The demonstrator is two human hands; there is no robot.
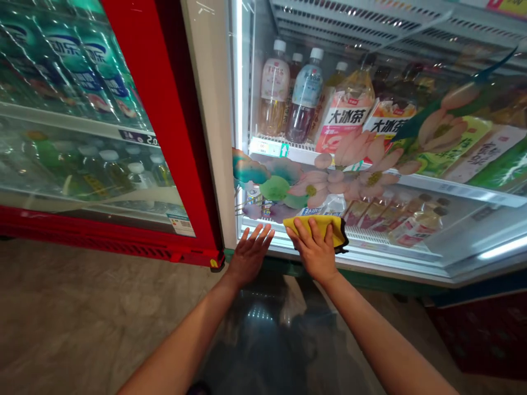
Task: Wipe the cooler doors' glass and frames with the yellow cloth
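Note:
My left hand [250, 254] is spread open at the lower left part of the glass door [304, 164], with nothing in it. To its right, my right hand [316, 247] lies with fingers apart on a yellow cloth [335, 227] with a dark edge, pressing it flat to the low part of the glass. Flower and leaf pictures [349, 175] decorate the glass just above both hands. Bottled drinks [307, 90] stand on lit shelves behind the door.
On the left stands a red-framed fridge [181, 109] with green bottles [68, 60] inside. A dark red box-like thing [486, 329] is at the lower right. Tiled floor [82, 307] lies below.

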